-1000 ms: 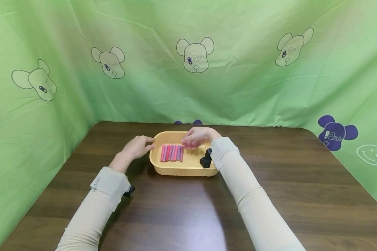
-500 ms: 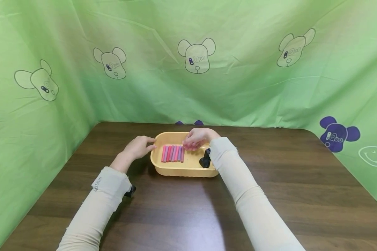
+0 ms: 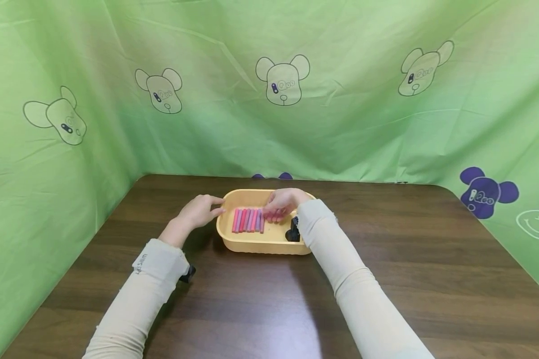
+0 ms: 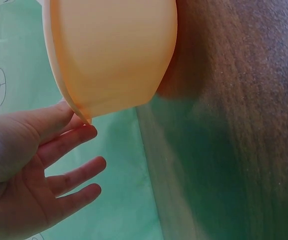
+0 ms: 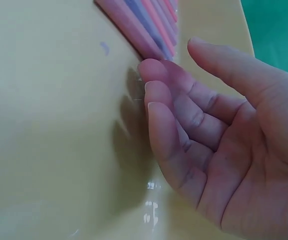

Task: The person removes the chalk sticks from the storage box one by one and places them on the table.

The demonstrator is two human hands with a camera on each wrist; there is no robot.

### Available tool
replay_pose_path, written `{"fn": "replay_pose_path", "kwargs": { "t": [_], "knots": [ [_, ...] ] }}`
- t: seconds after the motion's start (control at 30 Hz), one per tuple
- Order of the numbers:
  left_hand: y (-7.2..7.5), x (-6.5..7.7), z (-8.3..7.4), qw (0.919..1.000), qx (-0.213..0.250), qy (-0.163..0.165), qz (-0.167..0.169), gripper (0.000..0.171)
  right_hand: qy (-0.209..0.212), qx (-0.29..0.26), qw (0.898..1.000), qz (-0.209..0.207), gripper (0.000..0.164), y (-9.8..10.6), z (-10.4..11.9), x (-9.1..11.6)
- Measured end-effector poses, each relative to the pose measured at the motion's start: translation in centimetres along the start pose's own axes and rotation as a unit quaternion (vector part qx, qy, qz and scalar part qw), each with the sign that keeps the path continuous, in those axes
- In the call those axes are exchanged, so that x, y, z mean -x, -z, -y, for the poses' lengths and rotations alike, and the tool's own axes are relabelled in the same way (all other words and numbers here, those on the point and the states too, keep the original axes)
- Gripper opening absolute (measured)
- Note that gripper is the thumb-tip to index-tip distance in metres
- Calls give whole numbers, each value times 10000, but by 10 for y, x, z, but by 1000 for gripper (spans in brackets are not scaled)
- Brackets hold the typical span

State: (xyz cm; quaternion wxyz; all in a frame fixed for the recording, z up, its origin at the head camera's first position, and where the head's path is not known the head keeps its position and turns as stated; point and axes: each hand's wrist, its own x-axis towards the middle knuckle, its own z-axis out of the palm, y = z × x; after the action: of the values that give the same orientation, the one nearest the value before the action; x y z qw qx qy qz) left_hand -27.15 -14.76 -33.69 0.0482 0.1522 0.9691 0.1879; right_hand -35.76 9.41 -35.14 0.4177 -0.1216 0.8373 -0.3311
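A yellow oval plastic basin (image 3: 265,247) sits on the table. My left hand (image 3: 197,211) pinches its left rim between thumb and index finger, the other fingers spread away from it. Inside the basin, several pink and purple chalk-like sticks (image 3: 247,220) lie side by side in an even row. My right hand (image 3: 282,203) is inside the basin at the right end of that row. In the right wrist view its fingers are loosely curled with nothing in the palm. The index fingertip (image 5: 152,69) is against the end of the nearest stick; the thumb stands apart.
A black wrist camera (image 3: 293,230) on the right arm hangs over the basin's right part. Another wrist camera (image 3: 187,274) sits under the left wrist. Dark wooden table (image 3: 251,304) surrounds the basin, and a green printed curtain (image 3: 215,129) closes off the back and sides.
My right hand has come slightly lower and nearer along the right end of the stick row. The left hand stays on the rim, and the stick row looks unchanged.
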Motion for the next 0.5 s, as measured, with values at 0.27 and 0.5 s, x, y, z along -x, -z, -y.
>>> {"fn": "replay_pose_path", "kwargs": {
  "t": [0.27,0.5],
  "knots": [
    [-1,-1,0,10000,28,-1,7,40,-192,-230,9995,41,23,-6,0,-2],
    [-1,0,1,10000,38,28,5,40,-172,-280,9995,22,26,-9,0,-4]
  ]
}}
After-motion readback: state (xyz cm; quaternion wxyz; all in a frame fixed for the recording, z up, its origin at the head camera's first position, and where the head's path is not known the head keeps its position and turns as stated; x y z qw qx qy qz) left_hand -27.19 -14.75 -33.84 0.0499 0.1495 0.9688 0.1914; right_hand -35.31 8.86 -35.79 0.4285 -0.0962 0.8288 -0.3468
